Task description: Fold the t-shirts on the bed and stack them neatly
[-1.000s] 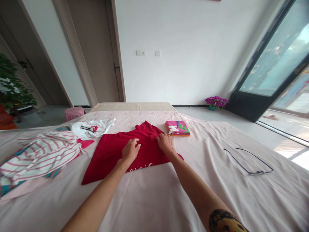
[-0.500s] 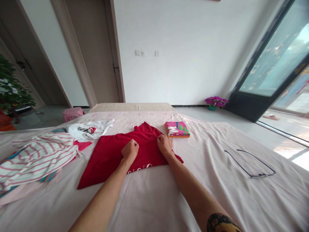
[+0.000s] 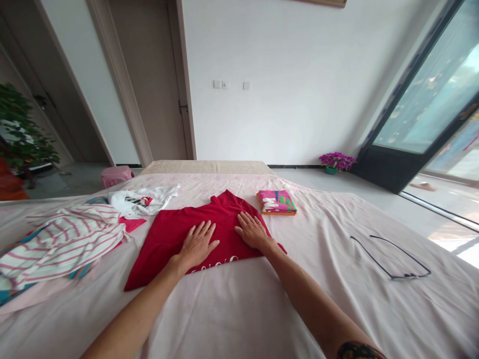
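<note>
A red T-shirt (image 3: pixel 164 239) lies folded over on the bedsheet, with part of some white lettering showing along its near edge. Flat on the middle of the shirt rests my left hand (image 3: pixel 197 246), its fingers spread. My right hand (image 3: pixel 252 230) is also open, palm down on the shirt's right part. Neither hand grips the cloth. Just beyond my right hand sits a neat folded stack of pink and orange clothes (image 3: pixel 277 202), apart from the red shirt.
Left of the shirt are a heap of striped clothing (image 3: pixel 71 239) and a white printed shirt (image 3: pixel 145 199). Eyeglasses (image 3: pixel 392 259) lie unfolded on the pale pink sheet (image 3: pixel 318 299) at the right. Behind the bed stand a pink stool (image 3: pixel 117 175) and purple flowers (image 3: pixel 337 160).
Both hands have gone from closed fists to open palms on the red shirt. My left hand sits slightly lower and further left. The view has shifted a little.
</note>
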Demonstrator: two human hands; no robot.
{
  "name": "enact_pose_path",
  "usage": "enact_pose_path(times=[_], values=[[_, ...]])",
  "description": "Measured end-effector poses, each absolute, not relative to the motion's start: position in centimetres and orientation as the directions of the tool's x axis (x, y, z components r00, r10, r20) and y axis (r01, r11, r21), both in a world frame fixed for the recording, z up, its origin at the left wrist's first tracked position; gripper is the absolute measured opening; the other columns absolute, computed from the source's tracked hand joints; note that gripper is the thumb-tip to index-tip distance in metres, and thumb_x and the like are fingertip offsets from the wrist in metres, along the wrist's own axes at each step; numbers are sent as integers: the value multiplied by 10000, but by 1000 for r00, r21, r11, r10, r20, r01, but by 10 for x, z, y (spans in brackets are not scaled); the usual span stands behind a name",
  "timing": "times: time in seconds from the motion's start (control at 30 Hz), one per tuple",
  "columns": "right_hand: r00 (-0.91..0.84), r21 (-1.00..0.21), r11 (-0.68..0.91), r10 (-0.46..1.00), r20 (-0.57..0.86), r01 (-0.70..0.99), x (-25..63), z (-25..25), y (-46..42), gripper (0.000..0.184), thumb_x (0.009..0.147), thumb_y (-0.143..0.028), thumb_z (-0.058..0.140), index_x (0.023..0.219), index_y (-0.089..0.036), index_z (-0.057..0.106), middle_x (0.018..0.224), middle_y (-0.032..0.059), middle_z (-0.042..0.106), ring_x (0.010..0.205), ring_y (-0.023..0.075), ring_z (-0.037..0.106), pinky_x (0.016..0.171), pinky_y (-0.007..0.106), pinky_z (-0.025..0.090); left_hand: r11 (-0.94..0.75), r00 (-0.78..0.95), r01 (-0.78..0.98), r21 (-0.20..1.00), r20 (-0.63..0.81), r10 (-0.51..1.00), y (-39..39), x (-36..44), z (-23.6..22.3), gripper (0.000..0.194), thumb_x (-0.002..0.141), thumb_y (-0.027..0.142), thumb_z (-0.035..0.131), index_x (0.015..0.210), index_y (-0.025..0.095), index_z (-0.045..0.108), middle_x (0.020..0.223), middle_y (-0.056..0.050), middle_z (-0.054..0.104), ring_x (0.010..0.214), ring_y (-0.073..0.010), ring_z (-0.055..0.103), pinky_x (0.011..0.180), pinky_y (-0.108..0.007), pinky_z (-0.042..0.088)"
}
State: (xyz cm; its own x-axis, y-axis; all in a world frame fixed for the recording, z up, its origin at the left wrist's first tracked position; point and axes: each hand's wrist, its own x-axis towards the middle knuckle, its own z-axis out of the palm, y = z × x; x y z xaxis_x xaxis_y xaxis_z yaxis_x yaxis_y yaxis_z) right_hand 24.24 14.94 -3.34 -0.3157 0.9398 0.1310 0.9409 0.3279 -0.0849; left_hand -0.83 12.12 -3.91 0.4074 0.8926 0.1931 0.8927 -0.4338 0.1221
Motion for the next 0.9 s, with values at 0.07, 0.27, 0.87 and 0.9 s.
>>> enact_pose_path(times=[0.07,0.27,0.87,0.9], values=[[-278,-75,288,953,117,955,250,-34,154,612,1025,-493,300,1550,-179,325,1620,78,258,1494,256,229,1206,453,191,-365,348,926,90,167,923,123,-37,-40,646,961,562,371,1509,220,401,1594,-128,335,1481,-309,285,1179,-529,227],[-169,-83,185,971,172,979,249,-20,168,465,1003,-410,394,1379,-191,556,1460,109,529,1362,263,440,1148,425,270,-148,144,989,8,201,969,126,-125,-52,627,972,547,338,1500,219,420,1577,-136,365,1461,-298,335,1169,-502,253],[-22,-235,54,990,137,971,199,1,304,387,956,-199,406,1302,-180,581,1300,143,622,1209,258,544,945,353,437,-72,77,997,-30,272,959,122,-130,-54,559,981,477,362,1480,242,455,1564,-125,396,1444,-292,366,1167,-516,260],[-8,-237,40,991,133,971,199,-1,307,389,947,-202,428,1305,-162,575,1284,160,626,1207,273,543,941,365,441,-66,70,997,-27,268,961,122,-129,-53,556,981,474,364,1480,246,455,1564,-123,398,1443,-291,367,1167,-514,259]])
